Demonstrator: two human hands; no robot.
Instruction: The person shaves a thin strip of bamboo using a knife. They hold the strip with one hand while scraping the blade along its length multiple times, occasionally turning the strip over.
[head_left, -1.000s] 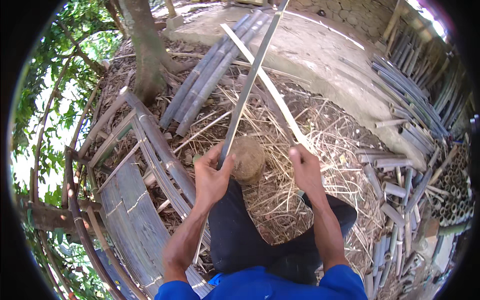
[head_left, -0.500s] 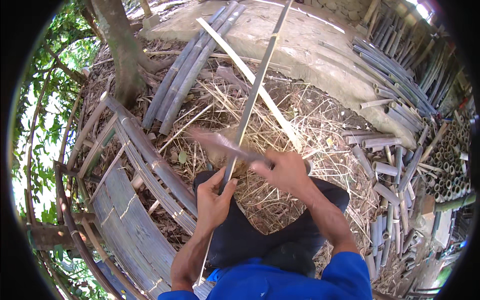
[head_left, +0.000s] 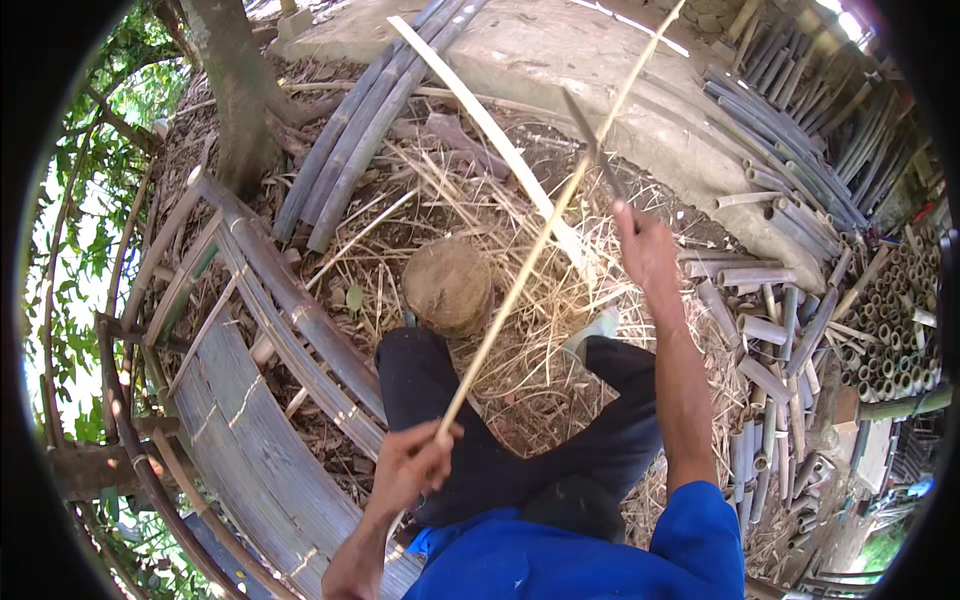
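My left hand (head_left: 415,465), low over my lap, is closed round the near end of a long, pale bamboo strip (head_left: 530,262). The strip slants away to the far right. Out in front of me on the right, my right hand (head_left: 648,250) grips a dark-bladed knife (head_left: 577,115). The blade crosses the strip far along its length; its handle is mostly hidden in my fingers. Between my feet and the leaning strip stands a round wooden chopping block (head_left: 447,285) with nothing on it.
Another pale split strip (head_left: 480,125) lies across the ground ahead. Dark bamboo poles (head_left: 370,130) rest beside a tree trunk (head_left: 235,90). A bamboo bench (head_left: 250,420) stands on my left. Cut bamboo pieces (head_left: 760,275) are piled on the right, and shavings cover the ground.
My right hand and the knife have moved far outward along the strip. My left hand has drawn back toward my lap. The strip shows its pale side instead of its dark one, uncovering the block.
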